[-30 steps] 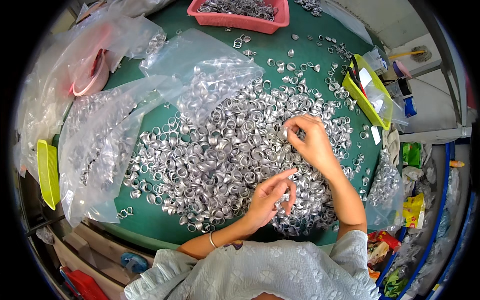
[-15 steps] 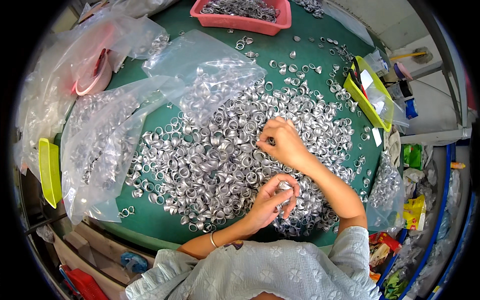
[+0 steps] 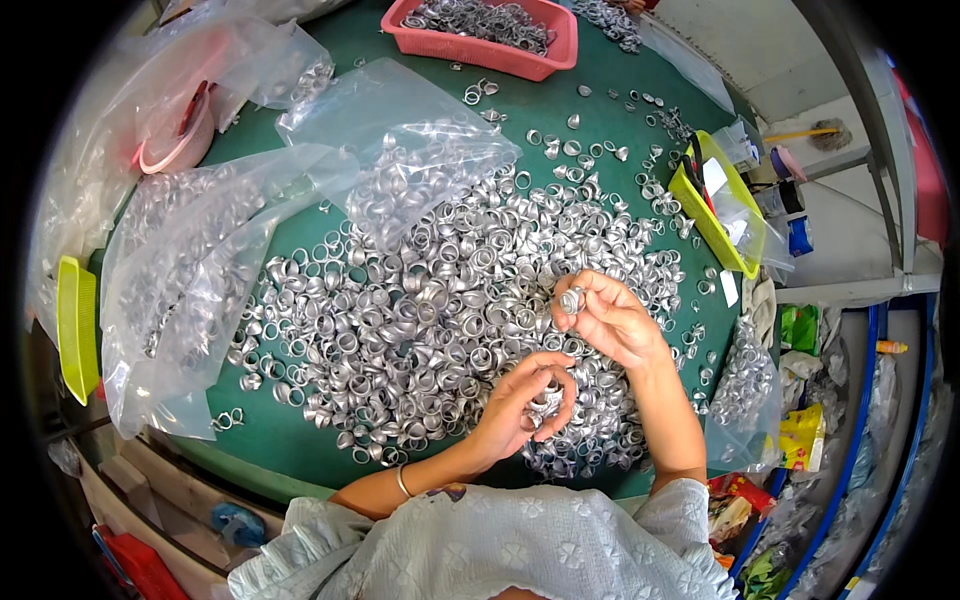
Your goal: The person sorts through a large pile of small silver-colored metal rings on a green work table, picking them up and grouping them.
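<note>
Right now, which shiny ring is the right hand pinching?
The silvery ring at the tips of the right hand. Others lie in the big pile or sit in the curled left hand.

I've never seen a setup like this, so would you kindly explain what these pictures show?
Gladly. There is no machine here: a person works with two bare hands, seen from a wide fisheye camera worn on the head, looking down. That is why straight edges bend.

On the green table lies a big heap of silvery rings. Clear plastic bags lie on the left, a pink basket stands at the far side, and a yellow-green basket on the right.

The right hand pinches one ring; the left hand cups more in its curled fingers.
</note>
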Tool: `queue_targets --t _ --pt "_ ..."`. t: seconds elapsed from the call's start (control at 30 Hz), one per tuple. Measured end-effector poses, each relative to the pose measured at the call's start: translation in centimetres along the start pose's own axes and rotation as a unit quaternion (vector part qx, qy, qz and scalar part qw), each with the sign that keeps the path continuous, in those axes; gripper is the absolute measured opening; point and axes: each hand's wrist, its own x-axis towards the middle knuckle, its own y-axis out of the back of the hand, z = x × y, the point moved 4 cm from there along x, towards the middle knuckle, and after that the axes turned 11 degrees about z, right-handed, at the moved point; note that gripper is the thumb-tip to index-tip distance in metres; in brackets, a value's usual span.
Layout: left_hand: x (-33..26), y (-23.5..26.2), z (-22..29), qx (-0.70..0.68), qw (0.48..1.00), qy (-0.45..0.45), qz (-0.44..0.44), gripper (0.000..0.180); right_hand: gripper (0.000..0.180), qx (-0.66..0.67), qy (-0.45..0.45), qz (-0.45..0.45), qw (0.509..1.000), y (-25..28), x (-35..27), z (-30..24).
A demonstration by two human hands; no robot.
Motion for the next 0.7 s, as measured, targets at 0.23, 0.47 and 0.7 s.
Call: queue_targets --t 0.23,0.47,0.7 --pt "0.2 1.2 -0.9 -0.006 1.0 -0.016 -0.012 0.027 0.013 -0.27 0.024 0.009 0.963 0.5 -1.5 -1.0" --pt "0.0 -0.1 -0.4 0.04 0.999 0.026 0.003 0.033 0.01 -0.667 0.126 0.101 0.727 3.0 -1.3 -5.3" --pt "0.3 0.5 -0.9 0.067 0.998 0.009 -0.017 0.033 0.019 -0.705 0.339 0.223 0.581 4.6 6.6 -5.6"
